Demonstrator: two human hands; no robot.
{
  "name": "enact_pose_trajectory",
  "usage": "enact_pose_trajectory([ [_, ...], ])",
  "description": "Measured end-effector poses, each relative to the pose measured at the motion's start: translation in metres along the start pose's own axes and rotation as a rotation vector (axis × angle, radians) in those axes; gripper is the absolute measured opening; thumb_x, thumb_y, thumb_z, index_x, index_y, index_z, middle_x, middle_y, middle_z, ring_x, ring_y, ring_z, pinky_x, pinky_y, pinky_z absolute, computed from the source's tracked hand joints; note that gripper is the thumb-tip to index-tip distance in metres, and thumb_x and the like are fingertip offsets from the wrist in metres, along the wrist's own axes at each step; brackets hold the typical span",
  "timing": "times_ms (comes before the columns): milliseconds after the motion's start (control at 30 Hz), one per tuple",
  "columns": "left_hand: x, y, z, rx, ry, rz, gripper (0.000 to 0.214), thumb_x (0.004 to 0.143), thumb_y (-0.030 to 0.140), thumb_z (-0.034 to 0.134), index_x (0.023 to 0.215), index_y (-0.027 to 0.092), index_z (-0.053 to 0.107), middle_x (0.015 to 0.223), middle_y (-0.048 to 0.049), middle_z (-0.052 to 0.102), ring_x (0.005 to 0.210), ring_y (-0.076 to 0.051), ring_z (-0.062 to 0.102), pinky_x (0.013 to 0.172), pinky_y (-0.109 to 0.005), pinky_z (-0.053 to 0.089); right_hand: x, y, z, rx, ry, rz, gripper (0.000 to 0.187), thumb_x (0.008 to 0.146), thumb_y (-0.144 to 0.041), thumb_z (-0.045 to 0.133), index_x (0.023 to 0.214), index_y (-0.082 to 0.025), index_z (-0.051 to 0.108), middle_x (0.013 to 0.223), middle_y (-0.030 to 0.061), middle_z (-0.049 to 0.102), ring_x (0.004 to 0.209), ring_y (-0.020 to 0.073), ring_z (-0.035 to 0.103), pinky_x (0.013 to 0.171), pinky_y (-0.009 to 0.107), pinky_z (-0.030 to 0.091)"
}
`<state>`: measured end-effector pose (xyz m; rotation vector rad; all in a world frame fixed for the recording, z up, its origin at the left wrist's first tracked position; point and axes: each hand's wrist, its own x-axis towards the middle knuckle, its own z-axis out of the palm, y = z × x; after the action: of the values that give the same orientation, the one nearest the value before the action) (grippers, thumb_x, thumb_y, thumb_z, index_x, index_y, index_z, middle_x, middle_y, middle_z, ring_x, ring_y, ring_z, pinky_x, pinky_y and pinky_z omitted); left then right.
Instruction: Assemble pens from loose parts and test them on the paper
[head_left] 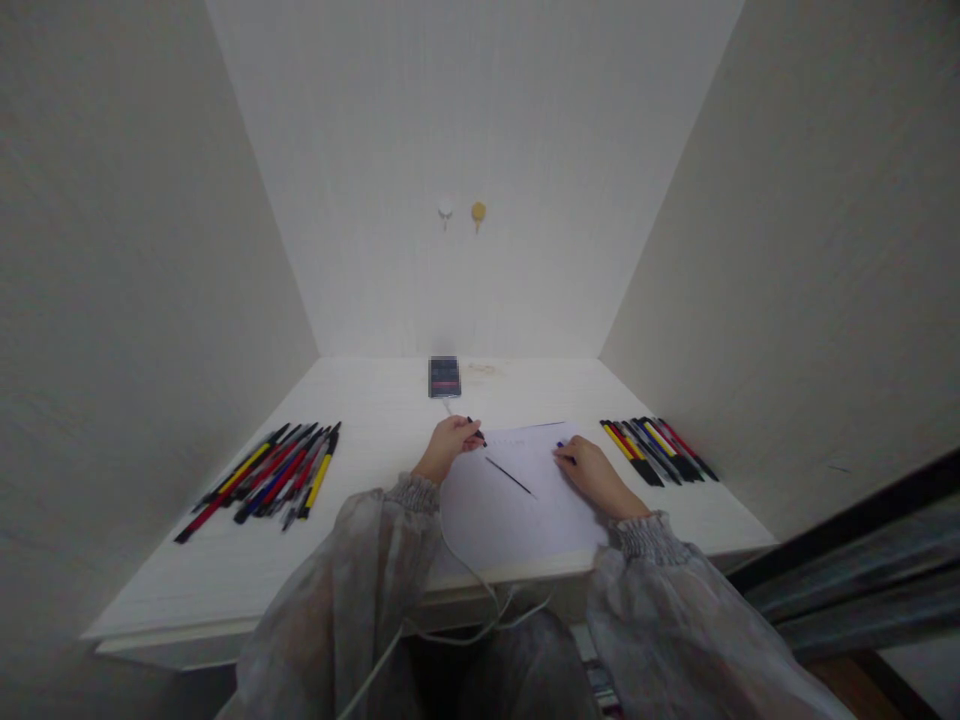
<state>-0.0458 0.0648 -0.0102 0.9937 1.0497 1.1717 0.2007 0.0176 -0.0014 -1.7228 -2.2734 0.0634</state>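
A white sheet of paper (510, 525) lies on the desk between my hands. On it rests a thin dark pen refill (511, 478), set at a slant. My left hand (448, 446) is closed at the paper's left edge, pinching a short black pen part (475, 432) between thumb and fingers. Over the right side of the sheet, my right hand (594, 474) is closed on a small dark blue pen part (568, 457), mostly covered by the fingers. Faint marks show near the top of the paper.
Loose pens (274, 475) in several colours are heaped on the left; a neater row of pens (660, 450) lies on the right. A phone (444, 377) stands behind the paper. A white cable (469, 570) runs over the desk's front edge. Walls enclose three sides.
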Motion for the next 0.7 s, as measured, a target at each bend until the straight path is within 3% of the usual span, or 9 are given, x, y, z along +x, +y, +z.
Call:
enact_pose_trajectory([
  [233, 0.0, 0.001, 0.001, -0.006, 0.0, 0.003, 0.02, 0.066, 0.024, 0.065, 0.065, 0.01, 0.05, 0.057, -0.0027, 0.059, 0.051, -0.008, 0.057, 0.052, -0.019, 0.045, -0.012, 0.004, -0.006, 0.057, -0.029, 0.036, 0.023, 0.076, -0.018, 0.049, 0.089, -0.013, 0.066, 0.082, 0.0081, 0.058, 0.078, 0.0153, 0.053, 0.073, 0.022, 0.037],
  [367, 0.001, 0.001, 0.0, -0.004, 0.0, -0.005, 0.021, 0.065, 0.025, 0.066, 0.064, 0.011, 0.05, 0.057, -0.0034, 0.06, 0.051, -0.008, 0.057, 0.052, -0.019, 0.045, -0.009, -0.005, -0.014, 0.093, 0.038, 0.034, 0.025, 0.076, -0.018, 0.047, 0.094, -0.012, 0.064, 0.083, 0.0079, 0.059, 0.079, 0.0153, 0.053, 0.073, 0.022, 0.037],
  [467, 0.002, -0.001, -0.001, -0.009, -0.003, -0.003, 0.022, 0.065, 0.025, 0.066, 0.063, 0.011, 0.05, 0.057, -0.0035, 0.059, 0.051, -0.009, 0.057, 0.052, -0.019, 0.045, -0.001, -0.022, -0.016, 0.126, 0.045, -0.019, 0.026, 0.079, -0.022, 0.043, 0.089, -0.012, 0.065, 0.083, 0.0074, 0.061, 0.076, 0.0146, 0.054, 0.071, 0.022, 0.037],
  [600, 0.003, -0.003, -0.003, -0.004, -0.016, 0.019, 0.023, 0.064, 0.028, 0.066, 0.064, 0.01, 0.051, 0.059, -0.0044, 0.06, 0.051, -0.009, 0.057, 0.053, -0.02, 0.045, 0.006, -0.056, -0.007, 0.122, -0.087, -0.102, 0.025, 0.079, -0.03, 0.045, 0.077, -0.015, 0.064, 0.077, 0.0058, 0.062, 0.07, 0.0136, 0.054, 0.063, 0.021, 0.036],
  [700, 0.003, -0.004, -0.004, 0.004, -0.027, 0.025, 0.024, 0.063, 0.029, 0.066, 0.064, 0.01, 0.052, 0.059, -0.0043, 0.06, 0.052, -0.009, 0.057, 0.054, -0.02, 0.045, 0.008, -0.076, 0.003, 0.061, -0.138, -0.068, 0.02, 0.074, -0.032, 0.051, 0.078, -0.015, 0.061, 0.078, 0.0063, 0.062, 0.069, 0.0143, 0.055, 0.059, 0.022, 0.034],
])
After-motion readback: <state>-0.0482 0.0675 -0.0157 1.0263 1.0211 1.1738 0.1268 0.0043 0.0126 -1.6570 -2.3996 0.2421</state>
